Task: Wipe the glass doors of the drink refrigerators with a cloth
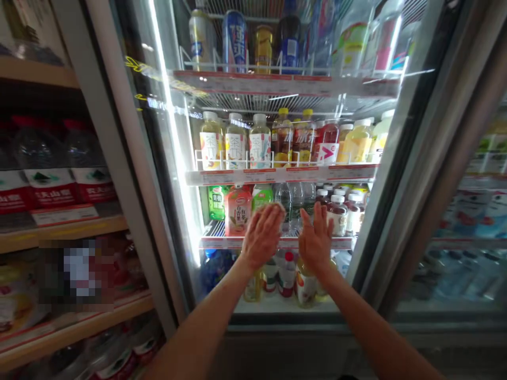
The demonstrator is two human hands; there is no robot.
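Observation:
My left hand point(263, 235) is stretched out at the height of the third fridge shelf, fingers extended and slightly blurred, with nothing visible in it. Just beside it stand a red-labelled drink bottle point(238, 212) and a green-labelled bottle point(261, 194). To the right, my right hand point(316, 238) is raised with its fingers apart and holds nothing. Clear bottles point(296, 200) show between and behind the hands. Dark bottles with white caps point(338, 214) are nearest the right hand's far side. Whether either hand touches glass or a bottle, I cannot tell.
Reflections lie across the lit drinks fridge. Its upper shelves carry cans point(234, 39) and tea bottles point(260, 140). Lower down is a red-capped bottle point(287, 274). Wooden shelves point(106, 230) with bottles flank the left; a metal frame point(431, 158) and more bottles are right.

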